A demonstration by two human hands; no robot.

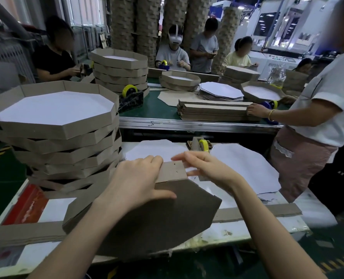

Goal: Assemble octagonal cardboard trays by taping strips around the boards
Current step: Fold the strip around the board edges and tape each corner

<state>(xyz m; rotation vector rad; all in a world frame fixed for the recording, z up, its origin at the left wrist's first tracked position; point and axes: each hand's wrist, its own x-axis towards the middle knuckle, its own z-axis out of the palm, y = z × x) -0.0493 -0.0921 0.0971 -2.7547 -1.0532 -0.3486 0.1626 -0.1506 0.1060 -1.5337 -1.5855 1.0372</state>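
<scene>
The board [157, 218], lower centre, has its strip [173, 171] raised at one edge. The left hand [139, 178] curls over it and the right hand [205, 168] pinches its end. Finished trays [56, 125] stack upper left, but this one's wrapping looks barely begun.

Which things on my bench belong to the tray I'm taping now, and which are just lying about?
In use: left hand, right hand, cardboard strip, brown octagonal board, tape dispenser.
Lying about: stack of finished trays, loose white boards, spare strips.

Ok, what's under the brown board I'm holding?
Cardboard strips stick out at its left and right across the white table; the board hides whatever lies directly beneath.
</scene>
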